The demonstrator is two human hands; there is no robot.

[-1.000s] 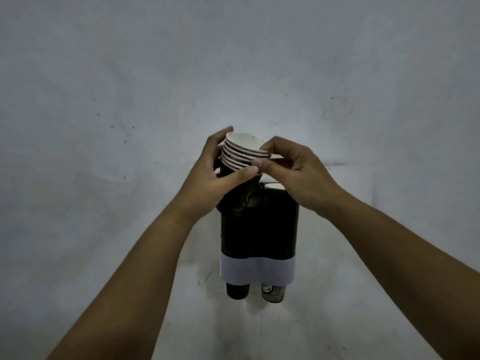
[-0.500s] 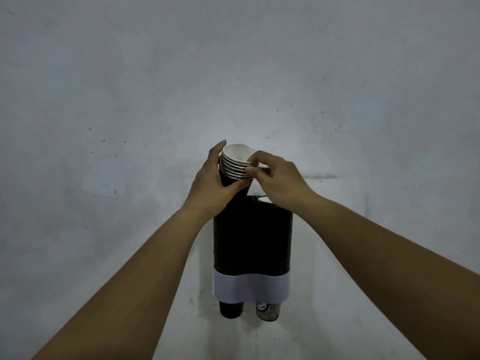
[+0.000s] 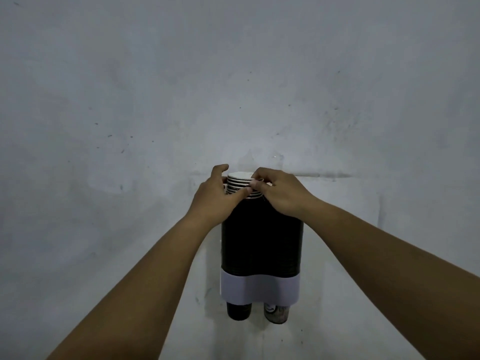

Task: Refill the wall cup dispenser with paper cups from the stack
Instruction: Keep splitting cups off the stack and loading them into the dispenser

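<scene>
A black two-tube cup dispenser point(image 3: 261, 245) with a white band near its bottom hangs on the wall. A stack of paper cups point(image 3: 240, 181) with white rims sticks out of the top of its left tube. My left hand point(image 3: 217, 197) grips the stack from the left, thumb across its front. My right hand point(image 3: 279, 192) pinches the rims from the right. One dark cup bottom point(image 3: 238, 311) pokes out below the left tube and a printed cup bottom point(image 3: 275, 313) below the right tube.
A bare grey-white wall point(image 3: 130, 126) with small marks fills the view around the dispenser. Both my forearms reach up from the lower corners.
The cup stack has straightened and sunk lower into the left tube. Both hands followed it down and closer together; the view shifted so the dispenser sits lower in frame.
</scene>
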